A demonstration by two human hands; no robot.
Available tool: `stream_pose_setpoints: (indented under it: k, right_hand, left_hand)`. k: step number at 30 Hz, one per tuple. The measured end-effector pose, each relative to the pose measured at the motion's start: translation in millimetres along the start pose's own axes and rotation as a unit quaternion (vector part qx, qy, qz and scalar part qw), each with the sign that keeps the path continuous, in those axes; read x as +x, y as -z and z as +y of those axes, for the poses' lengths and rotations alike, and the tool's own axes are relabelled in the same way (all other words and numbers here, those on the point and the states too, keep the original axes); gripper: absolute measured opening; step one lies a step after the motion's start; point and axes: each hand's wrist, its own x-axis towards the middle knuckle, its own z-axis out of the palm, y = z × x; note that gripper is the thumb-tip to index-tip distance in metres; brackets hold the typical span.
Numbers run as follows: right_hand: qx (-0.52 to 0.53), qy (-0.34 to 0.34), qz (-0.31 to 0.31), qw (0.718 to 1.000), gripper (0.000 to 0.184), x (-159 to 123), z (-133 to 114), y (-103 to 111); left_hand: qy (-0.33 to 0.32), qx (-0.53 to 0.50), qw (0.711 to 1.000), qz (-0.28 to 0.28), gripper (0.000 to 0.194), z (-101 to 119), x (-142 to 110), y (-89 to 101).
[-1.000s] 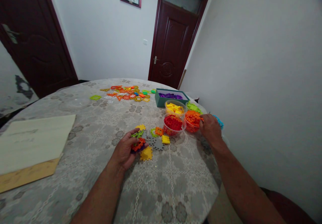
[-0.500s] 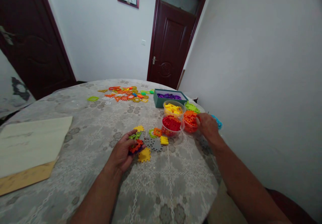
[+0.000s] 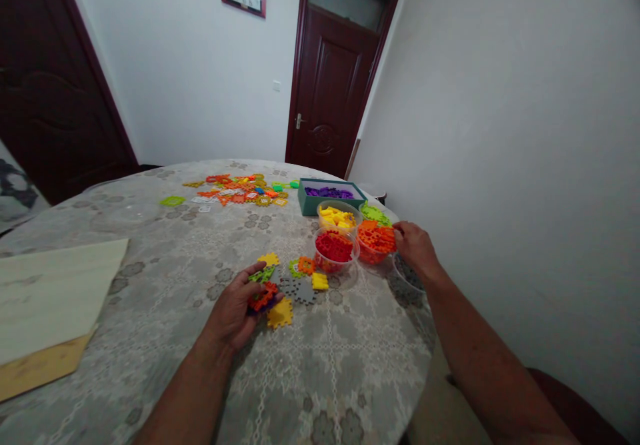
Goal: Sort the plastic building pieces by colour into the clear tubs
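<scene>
My left hand [image 3: 233, 308] is curled round a small stack of interlocking plastic pieces, an orange-red piece [image 3: 266, 295] on top and dark purple beneath. A green piece [image 3: 263, 274] and a yellow piece [image 3: 270, 258] lie by its fingertips. A larger yellow piece [image 3: 280, 313] and grey pieces [image 3: 300, 290] are just to the right. My right hand [image 3: 416, 246] is closed at the right rim of a clear tub of orange pieces [image 3: 375, 237], its fingertips pinching an orange piece; the exact grip is partly hidden.
Tubs of red pieces [image 3: 334, 246], yellow pieces [image 3: 337, 217], green pieces [image 3: 375, 214] and grey pieces [image 3: 407, 273] crowd the right side. Behind them stands a green box [image 3: 307, 204] with purple pieces. Mixed pieces [image 3: 240, 188] lie far back; a cream board [image 3: 55, 292] rests left.
My right hand has shifted slightly to the right side of the orange tub, uncovering the grey tub. My left hand keeps its stack. The whole view has turned a little rightward.
</scene>
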Motion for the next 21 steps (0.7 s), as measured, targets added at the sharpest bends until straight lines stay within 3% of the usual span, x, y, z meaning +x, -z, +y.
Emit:
stream_pose_setpoints:
  k: [8, 12, 14, 16, 21]
  right_hand:
    - [0.01, -0.016, -0.001, 1.0, 0.043, -3, -1, 1]
    - [0.04, 0.008, 0.072, 0.997, 0.038, -16, -17, 17]
    - [0.089, 0.048, 0.111, 0.989, 0.034, -30, -40, 25]
    - [0.16, 0.104, 0.098, 0.977, 0.028, -51, -72, 28]
    - [0.327, 0.245, -0.065, 0.911, 0.023, -108, -166, 19]
  left_hand:
    - [-0.002, -0.012, 1.0, -0.006, 0.06, -1, 1, -0.7]
    - [-0.006, -0.025, 1.0, -0.006, 0.058, -2, -1, -1.3]
    - [-0.004, -0.032, 0.999, -0.011, 0.058, -3, -3, -2.3]
    - [-0.003, -0.039, 0.999, -0.01, 0.057, -3, -5, -3.3]
    - [-0.016, -0.051, 0.998, -0.014, 0.057, -4, -6, -4.5]
